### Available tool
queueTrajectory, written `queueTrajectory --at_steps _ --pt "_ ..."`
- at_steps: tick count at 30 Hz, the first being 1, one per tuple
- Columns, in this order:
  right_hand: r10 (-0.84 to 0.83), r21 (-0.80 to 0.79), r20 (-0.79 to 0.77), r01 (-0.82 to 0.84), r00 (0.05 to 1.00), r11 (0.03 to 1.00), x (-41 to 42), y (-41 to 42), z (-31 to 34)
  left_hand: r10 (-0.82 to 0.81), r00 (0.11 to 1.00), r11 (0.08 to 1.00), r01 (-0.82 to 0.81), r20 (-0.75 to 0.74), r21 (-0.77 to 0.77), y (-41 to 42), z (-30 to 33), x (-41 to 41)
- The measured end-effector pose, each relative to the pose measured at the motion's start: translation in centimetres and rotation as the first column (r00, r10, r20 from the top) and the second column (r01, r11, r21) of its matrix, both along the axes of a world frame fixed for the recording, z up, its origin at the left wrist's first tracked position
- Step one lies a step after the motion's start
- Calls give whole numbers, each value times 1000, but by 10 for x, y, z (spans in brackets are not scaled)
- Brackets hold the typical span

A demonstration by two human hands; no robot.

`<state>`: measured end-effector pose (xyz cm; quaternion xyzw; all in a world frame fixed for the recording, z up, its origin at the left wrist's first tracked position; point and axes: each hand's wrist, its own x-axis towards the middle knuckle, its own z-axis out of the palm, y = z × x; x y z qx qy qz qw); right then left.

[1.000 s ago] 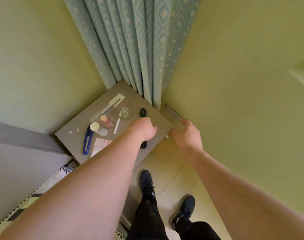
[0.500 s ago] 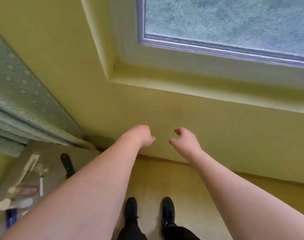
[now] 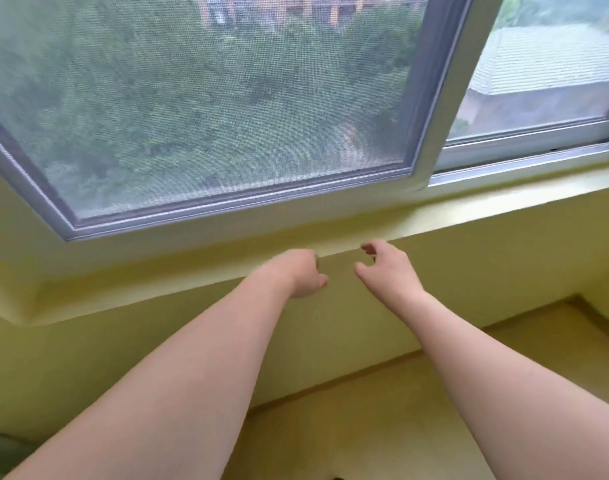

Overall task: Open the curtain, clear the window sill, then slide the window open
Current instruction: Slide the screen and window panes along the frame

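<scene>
Window [image 3: 227, 98]: it fills the whole upper part of the frame, and I'm looking out through a mesh-covered pane at trees and a building beyond.
Right-hand pane [image 3: 538, 74]: upper right of the frame, a second pane sits behind the upright frame bar [image 3: 441, 88]; I read the two as overlapping sliders, but I can't tell from here whether any of it is already pushed aside.
Wall [image 3: 365, 323]: plain yellow, running below the ledge across the middle of the frame.
Window sill [image 3: 178, 258]: a yellow ledge crossing the centre from lower left to upper right, and every part I can see is bare, nothing standing on it.
Curtain: not in view at all, and the glass is uncovered, so I judge that step done.
Floor [image 3: 382, 410]: lower right of the frame, nothing of interest there.
Left hand [image 3: 298, 273]: centre frame, against the front edge of the sill, fingers curled in loosely; I see nothing held in it.
Right hand [image 3: 386, 268]: just beside the left, a small gap between them, fingers apart and hooked, thumb away from the rest, empty.
Progress: curtain aside and sill cleared, as far as I can see; the slide is what's left.
Next, my call: both hands are low, well below the frame, so they need to come up to the upright bar before anything can slide.
</scene>
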<state>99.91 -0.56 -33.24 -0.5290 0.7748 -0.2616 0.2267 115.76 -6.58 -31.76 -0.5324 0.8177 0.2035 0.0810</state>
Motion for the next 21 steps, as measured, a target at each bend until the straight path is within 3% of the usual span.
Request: queueTrajectory --at_steps 6,16,21 --pt "-8 -131 -64 -1 998 991 -57 -29 43 -16 996 981 -2 -92 -193 -31 52 -44" --pt "74 -104 -94 -84 993 991 -79 -63 51 24 999 980 -17 29 -198 -64 60 -50" --pt "172 -102 -105 -183 979 978 -120 -72 62 66 995 973 -48 74 -225 -62 78 -95"
